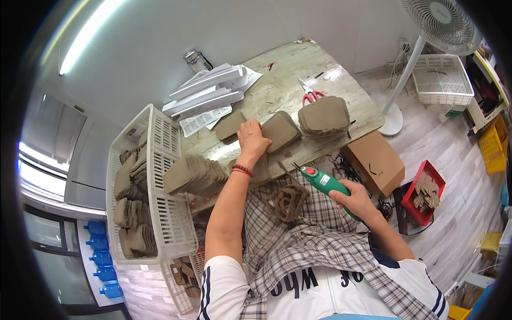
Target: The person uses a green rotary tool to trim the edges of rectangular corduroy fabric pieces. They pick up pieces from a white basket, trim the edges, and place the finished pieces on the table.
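My left hand (252,141), with a red beaded band at the wrist, reaches onto the worn table (277,64). Its fingers are bent together at the edge of a brown rounded pad (281,131); the fingertips are partly hidden. Another brown pad (229,127) lies just beyond that hand, and one more shows partly under my wrist. My right hand (354,200) is closed round a green handheld power tool (321,180) with a red button and a thin dark tip. The tool hangs over my lap, where brown trimmed strips (289,202) lie on a checked apron (325,213).
A taller pad stack (324,115) sits by red-handled scissors (311,93). Fanned pads (194,176) lie beside a white crate (154,256) full of more. Papers (210,90) and a flask (197,60) stand behind. Rightward are a cardboard box (376,160), red tray (408,200) and fan (394,117).
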`<state>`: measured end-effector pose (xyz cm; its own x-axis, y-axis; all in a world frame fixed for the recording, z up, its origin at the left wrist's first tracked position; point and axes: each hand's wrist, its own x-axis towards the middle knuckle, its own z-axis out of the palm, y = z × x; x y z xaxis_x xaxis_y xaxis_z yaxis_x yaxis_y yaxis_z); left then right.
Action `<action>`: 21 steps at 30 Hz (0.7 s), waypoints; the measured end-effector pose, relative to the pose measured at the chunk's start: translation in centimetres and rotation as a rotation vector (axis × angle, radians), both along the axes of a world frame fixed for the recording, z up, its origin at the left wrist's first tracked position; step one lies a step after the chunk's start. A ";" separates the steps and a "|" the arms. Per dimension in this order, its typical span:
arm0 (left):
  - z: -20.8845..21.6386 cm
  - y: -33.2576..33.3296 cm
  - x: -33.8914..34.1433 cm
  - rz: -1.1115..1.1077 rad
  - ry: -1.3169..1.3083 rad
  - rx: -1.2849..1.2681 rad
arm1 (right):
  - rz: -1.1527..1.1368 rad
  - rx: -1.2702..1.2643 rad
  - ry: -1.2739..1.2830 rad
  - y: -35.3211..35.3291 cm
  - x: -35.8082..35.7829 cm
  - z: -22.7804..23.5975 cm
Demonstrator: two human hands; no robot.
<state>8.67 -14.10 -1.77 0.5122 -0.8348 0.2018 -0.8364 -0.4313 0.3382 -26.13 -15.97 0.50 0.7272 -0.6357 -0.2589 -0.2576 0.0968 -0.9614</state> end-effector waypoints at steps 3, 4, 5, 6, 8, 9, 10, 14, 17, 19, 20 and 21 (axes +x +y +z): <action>-0.4 0.0 0.1 0.014 -0.034 -0.117 | 0.003 -0.023 0.003 0.4 0.2 0.5; -0.4 0.1 0.2 0.027 -0.032 -0.138 | 0.004 -0.029 0.003 0.5 0.2 0.5; -0.1 0.2 0.1 0.004 -0.006 -0.167 | 0.009 -0.040 0.006 0.5 0.2 0.4; 0.1 0.5 0.0 0.002 0.053 -0.175 | 0.015 -0.052 0.007 0.4 0.1 0.2; 0.9 1.8 -0.1 -0.002 0.140 -0.239 | -0.003 -0.086 0.006 0.5 0.1 0.2; 0.7 2.5 -0.1 0.030 0.403 -0.370 | -0.026 -0.109 0.004 0.6 0.4 0.3; 0.4 3.3 -0.1 0.064 0.666 -0.501 | -0.048 -0.133 0.002 0.7 0.7 0.4; 2.5 6.3 -4.6 0.081 1.370 -1.185 | -0.076 -0.104 -0.058 0.8 1.9 1.4; 2.2 7.3 -6.9 0.187 1.538 -1.401 | -0.084 -0.107 -0.062 1.6 3.4 2.2; 1.5 7.4 -7.7 0.176 1.571 -1.446 | -0.074 -0.136 -0.063 2.0 4.1 2.3; 1.4 7.4 -8.0 0.169 1.587 -1.468 | -0.065 -0.130 -0.062 2.1 4.3 2.2; 1.3 7.5 -8.3 0.182 1.619 -1.490 | -0.058 -0.124 -0.060 2.3 4.4 2.2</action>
